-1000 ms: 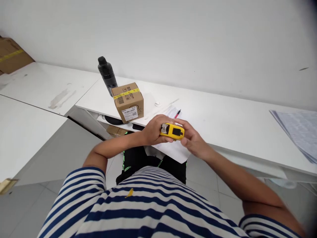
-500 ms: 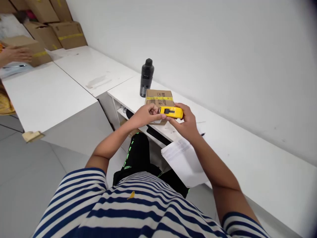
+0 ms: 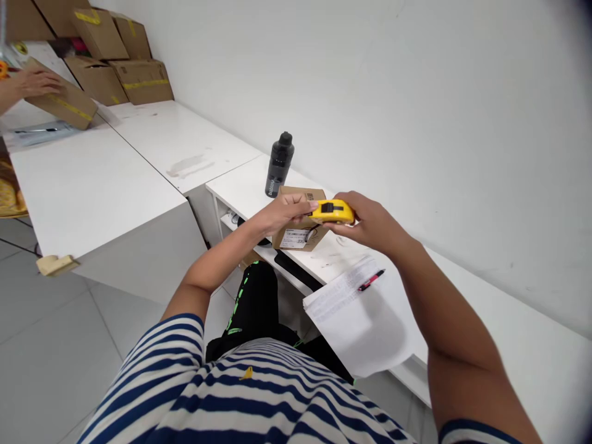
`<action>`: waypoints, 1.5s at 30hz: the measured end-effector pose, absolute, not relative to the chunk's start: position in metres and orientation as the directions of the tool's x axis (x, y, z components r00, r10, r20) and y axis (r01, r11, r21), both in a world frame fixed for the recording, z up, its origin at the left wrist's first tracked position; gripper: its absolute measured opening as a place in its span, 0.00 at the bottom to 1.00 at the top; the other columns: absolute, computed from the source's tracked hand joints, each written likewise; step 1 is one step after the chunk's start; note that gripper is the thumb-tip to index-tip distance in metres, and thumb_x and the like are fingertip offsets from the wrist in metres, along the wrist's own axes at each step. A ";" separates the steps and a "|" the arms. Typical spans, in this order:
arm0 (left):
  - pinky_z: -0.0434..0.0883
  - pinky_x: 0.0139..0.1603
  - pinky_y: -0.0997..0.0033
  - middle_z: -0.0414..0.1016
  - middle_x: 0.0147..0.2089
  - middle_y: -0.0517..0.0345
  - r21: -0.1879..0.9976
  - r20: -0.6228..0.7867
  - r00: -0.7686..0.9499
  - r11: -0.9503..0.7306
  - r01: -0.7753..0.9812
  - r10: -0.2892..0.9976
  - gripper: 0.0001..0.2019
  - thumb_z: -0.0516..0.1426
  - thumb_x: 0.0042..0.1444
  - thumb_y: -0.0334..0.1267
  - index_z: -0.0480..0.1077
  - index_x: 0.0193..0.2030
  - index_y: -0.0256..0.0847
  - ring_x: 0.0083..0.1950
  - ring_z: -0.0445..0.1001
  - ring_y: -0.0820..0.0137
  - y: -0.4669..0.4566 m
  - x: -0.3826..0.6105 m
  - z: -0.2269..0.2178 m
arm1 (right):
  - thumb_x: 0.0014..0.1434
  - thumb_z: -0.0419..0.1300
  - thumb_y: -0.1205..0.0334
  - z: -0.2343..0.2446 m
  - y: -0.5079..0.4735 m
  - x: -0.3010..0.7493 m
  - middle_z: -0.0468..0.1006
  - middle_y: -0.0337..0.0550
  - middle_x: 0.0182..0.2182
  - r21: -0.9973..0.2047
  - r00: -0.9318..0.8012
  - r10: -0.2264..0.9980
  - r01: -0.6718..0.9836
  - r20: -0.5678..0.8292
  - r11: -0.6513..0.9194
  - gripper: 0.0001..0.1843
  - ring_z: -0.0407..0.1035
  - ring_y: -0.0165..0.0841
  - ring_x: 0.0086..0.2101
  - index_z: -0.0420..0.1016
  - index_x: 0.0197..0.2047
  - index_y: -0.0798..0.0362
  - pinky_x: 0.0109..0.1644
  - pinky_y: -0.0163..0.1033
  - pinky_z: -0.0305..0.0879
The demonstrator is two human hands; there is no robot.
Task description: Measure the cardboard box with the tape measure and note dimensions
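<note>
While a plain white wall (image 3: pixel 416 92) fills the upper right, a long white bench (image 3: pixel 472 302) runs along its foot, and a broad white table (image 3: pixel 106 179) meets it at the left. A person in a blue-and-white striped T-shirt (image 3: pixel 277 401) and black trousers (image 3: pixel 256 296) faces the bench, both forearms reaching forward. Cardboard cartons (image 3: pixel 145 77) stand stacked in the far left corner; nearer, a co-worker's hand (image 3: pixel 39 81) rests on a tilted carton with yellow tape. A stack of printed sheets (image 3: pixel 370 339) lies on the bench and overhangs its front edge. Left of the sheets, beneath the hands in this view, sits a small cardboard box (image 3: pixel 314 240) with a white label on its front, and just behind it an upright black bottle (image 3: pixel 280 163).

Between the two hands is a yellow tape measure (image 3: pixel 340 211), raised over the box, its black lock slider facing up. The right hand (image 3: pixel 370 222) grips the right end: fingers curve round the far side, the thumb lies along the near side, and the case fills the gap between. The left hand (image 3: pixel 287 211) pinches the left end, thumb on top with its tip against the case and the other fingers curled in; what they touch underneath is hidden. Smallest is a red-and-black pen (image 3: pixel 371 280), lying slantwise on the sheets.
</note>
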State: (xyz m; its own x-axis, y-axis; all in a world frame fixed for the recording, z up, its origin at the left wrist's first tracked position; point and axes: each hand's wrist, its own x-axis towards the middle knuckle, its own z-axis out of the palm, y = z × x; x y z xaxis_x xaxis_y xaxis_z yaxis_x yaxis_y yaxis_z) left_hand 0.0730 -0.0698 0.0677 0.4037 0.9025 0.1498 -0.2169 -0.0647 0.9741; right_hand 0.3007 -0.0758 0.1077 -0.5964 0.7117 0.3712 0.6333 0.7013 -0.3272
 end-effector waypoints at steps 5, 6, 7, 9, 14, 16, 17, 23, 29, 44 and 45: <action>0.52 0.23 0.75 0.58 0.20 0.69 0.942 0.204 0.434 -0.055 -0.332 0.877 0.31 0.70 0.48 0.58 0.56 0.23 0.41 0.21 0.56 0.83 -0.124 0.086 0.084 | 0.59 0.57 0.30 0.133 -0.133 0.317 0.79 0.47 0.32 -0.117 -0.612 0.719 0.729 0.328 0.674 0.28 0.69 0.41 0.27 0.76 0.45 0.45 0.32 0.45 0.61; 0.52 0.24 0.75 0.58 0.20 0.68 0.944 0.216 0.452 -0.067 -0.322 0.865 0.30 0.70 0.48 0.58 0.56 0.22 0.40 0.22 0.56 0.82 -0.136 0.087 0.087 | 0.59 0.56 0.29 0.137 -0.144 0.321 0.79 0.47 0.30 -0.086 -0.625 0.711 0.728 0.324 0.680 0.28 0.68 0.40 0.26 0.76 0.43 0.44 0.31 0.45 0.60; 0.52 0.24 0.74 0.58 0.20 0.68 0.950 0.221 0.473 -0.078 -0.303 0.853 0.30 0.70 0.49 0.58 0.57 0.23 0.40 0.22 0.56 0.82 -0.146 0.088 0.089 | 0.59 0.55 0.28 0.141 -0.155 0.325 0.78 0.46 0.29 -0.075 -0.637 0.703 0.722 0.318 0.688 0.28 0.67 0.40 0.26 0.76 0.42 0.43 0.31 0.45 0.59; 0.52 0.24 0.73 0.58 0.21 0.67 0.962 0.212 0.513 -0.084 -0.261 0.832 0.29 0.69 0.49 0.58 0.58 0.23 0.40 0.23 0.55 0.81 -0.161 0.091 0.091 | 0.60 0.53 0.27 0.144 -0.171 0.332 0.78 0.46 0.29 -0.087 -0.652 0.694 0.707 0.305 0.702 0.28 0.66 0.39 0.25 0.76 0.41 0.42 0.31 0.45 0.57; 0.52 0.23 0.73 0.56 0.20 0.68 0.970 0.167 0.532 -0.041 -0.241 0.830 0.30 0.68 0.49 0.60 0.56 0.23 0.42 0.22 0.55 0.80 -0.169 0.091 0.090 | 0.59 0.55 0.30 0.131 -0.179 0.350 0.77 0.44 0.27 -0.109 -0.618 0.748 0.749 0.241 0.654 0.27 0.67 0.38 0.25 0.75 0.44 0.44 0.29 0.43 0.55; 0.53 0.22 0.73 0.57 0.20 0.67 0.971 0.172 0.528 -0.054 -0.231 0.832 0.28 0.68 0.50 0.59 0.57 0.23 0.42 0.21 0.55 0.80 -0.163 0.080 0.090 | 0.59 0.56 0.31 0.123 -0.171 0.365 0.78 0.44 0.29 -0.134 -0.593 0.777 0.770 0.211 0.624 0.27 0.67 0.38 0.25 0.74 0.44 0.45 0.27 0.42 0.55; 0.53 0.22 0.73 0.57 0.21 0.67 0.972 0.180 0.514 -0.071 -0.225 0.839 0.27 0.67 0.51 0.57 0.58 0.23 0.42 0.21 0.55 0.80 -0.157 0.072 0.091 | 0.59 0.56 0.31 0.120 -0.165 0.375 0.79 0.44 0.30 -0.149 -0.573 0.794 0.783 0.203 0.603 0.27 0.68 0.37 0.25 0.74 0.44 0.45 0.27 0.41 0.55; 0.57 0.25 0.72 0.50 0.21 0.68 0.967 0.172 0.252 -0.114 -0.228 0.952 0.22 0.64 0.52 0.46 0.55 0.22 0.43 0.21 0.52 0.80 -0.104 0.026 0.086 | 0.56 0.65 0.39 0.134 -0.117 0.423 0.81 0.48 0.43 -0.284 -0.400 0.902 0.857 0.162 0.431 0.23 0.72 0.42 0.39 0.76 0.46 0.45 0.38 0.45 0.65; 0.57 0.28 0.69 0.59 0.24 0.62 0.980 0.124 0.074 -0.134 0.149 0.990 0.16 0.58 0.56 0.44 0.59 0.23 0.42 0.24 0.57 0.76 -0.053 0.021 0.056 | 0.54 0.70 0.46 0.139 -0.041 0.406 0.78 0.48 0.58 -0.524 -0.269 0.937 0.777 0.224 0.349 0.27 0.71 0.47 0.53 0.78 0.56 0.44 0.55 0.52 0.68; 0.67 0.62 0.67 0.72 0.64 0.50 0.946 0.271 0.110 -0.286 0.154 0.956 0.13 0.57 0.57 0.40 0.67 0.48 0.43 0.66 0.68 0.65 0.012 0.030 0.038 | 0.52 0.69 0.45 0.051 0.025 0.388 0.74 0.49 0.60 -0.638 -0.252 0.920 0.663 0.301 0.390 0.36 0.70 0.49 0.59 0.76 0.64 0.41 0.64 0.58 0.69; 0.66 0.63 0.66 0.73 0.63 0.49 0.940 0.290 0.145 -0.309 0.141 0.946 0.12 0.55 0.61 0.45 0.69 0.47 0.43 0.66 0.69 0.64 0.017 0.035 0.039 | 0.51 0.69 0.44 0.051 0.025 0.389 0.74 0.49 0.59 -0.632 -0.250 0.916 0.665 0.314 0.398 0.37 0.70 0.50 0.59 0.76 0.64 0.42 0.63 0.57 0.69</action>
